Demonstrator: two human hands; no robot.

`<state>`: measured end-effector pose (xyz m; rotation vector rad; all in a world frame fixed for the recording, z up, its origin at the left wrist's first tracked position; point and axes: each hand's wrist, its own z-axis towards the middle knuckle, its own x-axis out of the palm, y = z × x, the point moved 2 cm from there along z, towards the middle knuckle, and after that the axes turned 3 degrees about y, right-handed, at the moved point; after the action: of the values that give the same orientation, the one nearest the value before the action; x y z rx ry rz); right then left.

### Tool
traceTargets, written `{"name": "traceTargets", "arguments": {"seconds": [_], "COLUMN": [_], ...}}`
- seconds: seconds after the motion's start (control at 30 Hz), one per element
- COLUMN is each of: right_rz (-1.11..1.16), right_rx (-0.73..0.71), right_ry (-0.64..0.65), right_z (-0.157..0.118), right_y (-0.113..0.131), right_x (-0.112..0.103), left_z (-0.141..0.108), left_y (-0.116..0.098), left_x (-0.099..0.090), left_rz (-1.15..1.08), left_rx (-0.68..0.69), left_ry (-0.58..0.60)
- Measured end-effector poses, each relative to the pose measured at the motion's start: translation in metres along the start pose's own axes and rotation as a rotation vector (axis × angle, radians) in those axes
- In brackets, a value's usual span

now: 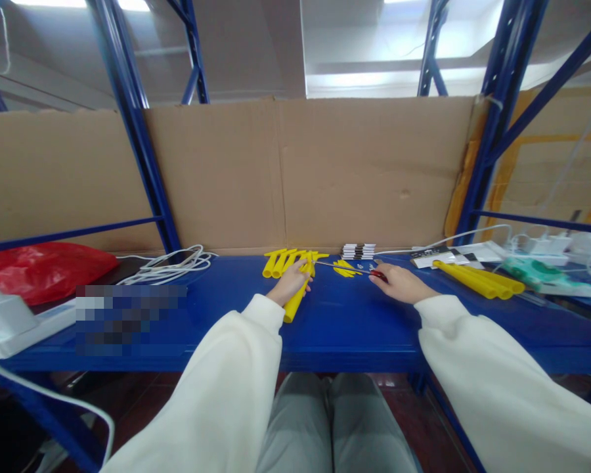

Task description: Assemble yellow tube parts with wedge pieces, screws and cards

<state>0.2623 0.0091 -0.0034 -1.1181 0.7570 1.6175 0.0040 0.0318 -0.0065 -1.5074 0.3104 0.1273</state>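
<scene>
My left hand (290, 282) is closed around a yellow tube (295, 306), which stands tilted over the blue table with its open end toward me. In my right hand (398, 282) is a screwdriver (378, 276) with a dark red handle. Its long thin shaft points left and reaches the upper end of the held tube; whether the tip touches a screw there is too small to tell. Left of and behind my left hand lie several similar yellow tubes with crosspieces (277, 264). Between my hands is a small pile of flat yellow pieces (345, 269).
Small stacked black-and-white packs (358, 251) stand at the back. Plain yellow tubes (480, 280) and a green-and-white bag (542, 272) lie to the right. A coiled white cable (177, 264), a red plastic bag (44, 266) and a power strip (34, 332) are left. Cardboard (325, 174) closes off the back.
</scene>
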Motion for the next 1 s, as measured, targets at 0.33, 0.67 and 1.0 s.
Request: {"name": "traceTargets", "arguments": {"seconds": [0.33,0.67,1.0], "right_rz": [-0.102,0.038,-0.034], "right_rx": [0.059,-0.022,0.017], "right_ry": [0.02,0.001,-0.096], "right_z": [-0.0025,-0.0012,-0.0027], "right_y": [-0.0029,0.0001,-0.0046], "right_x": [-0.0021,-0.0012,-0.0008], "left_z": [0.0009,-0.0023,-0.0048], "left_y": [0.0026,-0.0015,-0.0036], "left_x": [-0.0003,0.0007,0.0002], "left_rz": [0.037,0.016,0.012], "left_rx": [0.02,-0.009,-0.011], "left_ry": [0.018,0.002,-0.001]}}
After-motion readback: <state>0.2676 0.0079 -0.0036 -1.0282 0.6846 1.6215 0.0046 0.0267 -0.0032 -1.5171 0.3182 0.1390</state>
